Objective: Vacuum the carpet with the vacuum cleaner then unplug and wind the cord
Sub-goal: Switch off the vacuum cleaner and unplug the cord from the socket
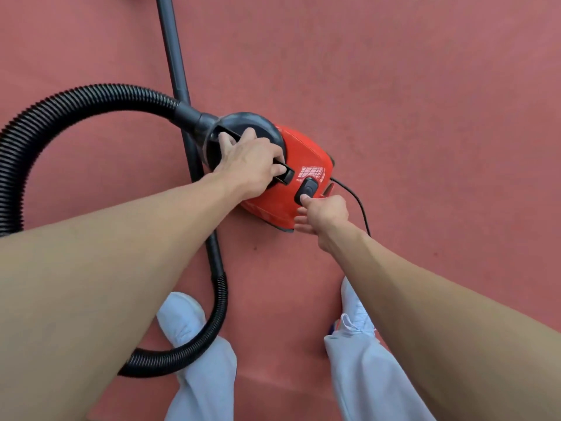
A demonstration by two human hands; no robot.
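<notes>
A small red and black vacuum cleaner (pixel 306 159) sits on the red carpet (pixel 425 101) in front of me. My left hand (pixel 252 159) grips the black carry handle on top of it. My right hand (pixel 324 212) presses its thumb on the black oval button (pixel 307 189) at the rear of the body, with the other fingers curled below. A thin black cord (pixel 356 202) leaves the back of the vacuum and passes behind my right wrist. The ribbed black hose (pixel 76 101) loops from the front round to the left and back under my left arm.
The rigid black wand (pixel 174 56) lies across the carpet from the top edge down past the vacuum to the hose near my feet. My two white shoes (pixel 179 317) and pale trouser legs stand at the bottom, the hose curving beside the left shoe.
</notes>
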